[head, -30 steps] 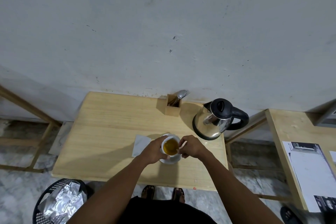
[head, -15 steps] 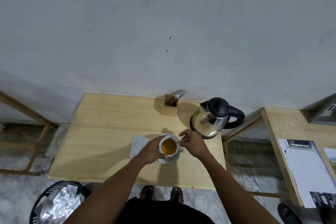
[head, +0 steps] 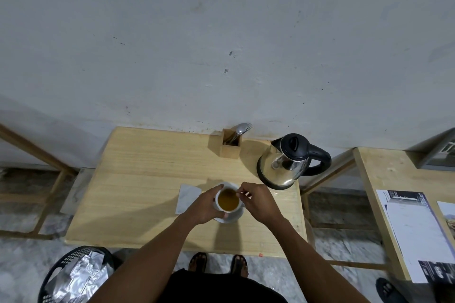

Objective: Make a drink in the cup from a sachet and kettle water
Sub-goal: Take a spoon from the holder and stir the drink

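Note:
A white cup (head: 228, 200) full of amber-brown drink stands on a white saucer (head: 231, 217) near the front of the wooden table (head: 147, 167). My left hand (head: 205, 205) wraps around the cup's left side. My right hand (head: 258, 200) is at the cup's right rim, its fingers pinched on a thin spoon handle (head: 240, 194) that dips into the drink. A steel kettle (head: 285, 162) with a black lid and handle stands at the back right of the table.
A wooden holder (head: 231, 147) with cutlery stands by the wall. A white napkin (head: 187, 198) lies left of the cup. A black basket (head: 73, 275) with foil wrappers sits on the floor at lower left. A second table (head: 384, 174) with printed papers is on the right.
My right hand has shifted round the cup's rim with the spoon, first toward the kettle side, then back closer. My left hand stays on the cup.

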